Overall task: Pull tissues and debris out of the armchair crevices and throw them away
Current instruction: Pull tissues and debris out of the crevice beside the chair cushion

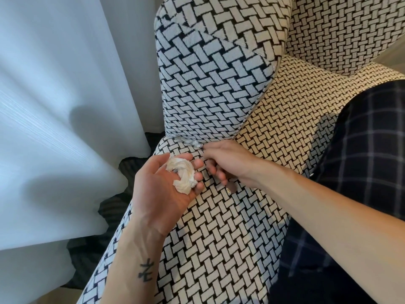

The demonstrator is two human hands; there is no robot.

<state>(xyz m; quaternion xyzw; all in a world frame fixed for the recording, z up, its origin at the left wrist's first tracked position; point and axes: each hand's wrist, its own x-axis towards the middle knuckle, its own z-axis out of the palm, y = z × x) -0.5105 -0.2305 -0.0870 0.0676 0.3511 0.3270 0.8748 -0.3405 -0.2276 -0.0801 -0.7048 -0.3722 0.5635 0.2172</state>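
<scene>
The armchair (pixel 219 216) is covered in black-and-white woven-pattern fabric. My left hand (pixel 162 189) lies palm up over the seat's left edge and cradles a crumpled white tissue (pixel 183 174) in loosely curled fingers. My right hand (pixel 228 161) reaches to the crevice where the backrest meets the seat and pinches the end of another white tissue (pixel 194 143) that sticks out of the gap. A small round coin-like piece (pixel 231 188) lies on the seat under my right hand.
A white sheer curtain (pixel 65 128) hangs close on the left. Dark striped floor (pixel 109 207) shows between curtain and chair. A dark plaid cloth (pixel 361 172) lies on the seat at the right. The chair's backrest (pixel 208 73) rises ahead.
</scene>
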